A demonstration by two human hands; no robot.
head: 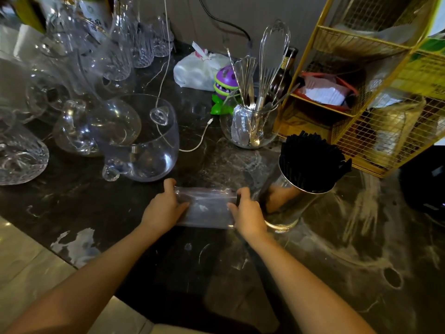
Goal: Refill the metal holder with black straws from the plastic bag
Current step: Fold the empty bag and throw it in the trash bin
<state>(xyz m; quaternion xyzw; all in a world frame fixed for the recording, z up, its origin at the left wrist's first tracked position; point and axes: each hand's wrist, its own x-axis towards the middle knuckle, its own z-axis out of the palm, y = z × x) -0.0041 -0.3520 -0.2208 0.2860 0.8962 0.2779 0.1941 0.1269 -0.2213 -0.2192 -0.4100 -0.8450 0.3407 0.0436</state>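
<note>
A shiny metal holder [292, 201] stands upright on the dark marble counter, packed with black straws [313, 162] that stick out of its top. Just left of it a clear plastic bag [207, 207] lies flat on the counter and looks empty. My left hand [163, 207] grips the bag's left end. My right hand [245, 210] grips its right end, close beside the holder's wall, which mirrors the hand.
Clear glassware crowds the left: a big glass mug [144, 141], jugs and cut glasses. Behind stand a glass bowl of utensils with a whisk [252, 121], a purple toy [225, 85], a white cable [199, 141] and a gold wire rack [375, 92] at the right.
</note>
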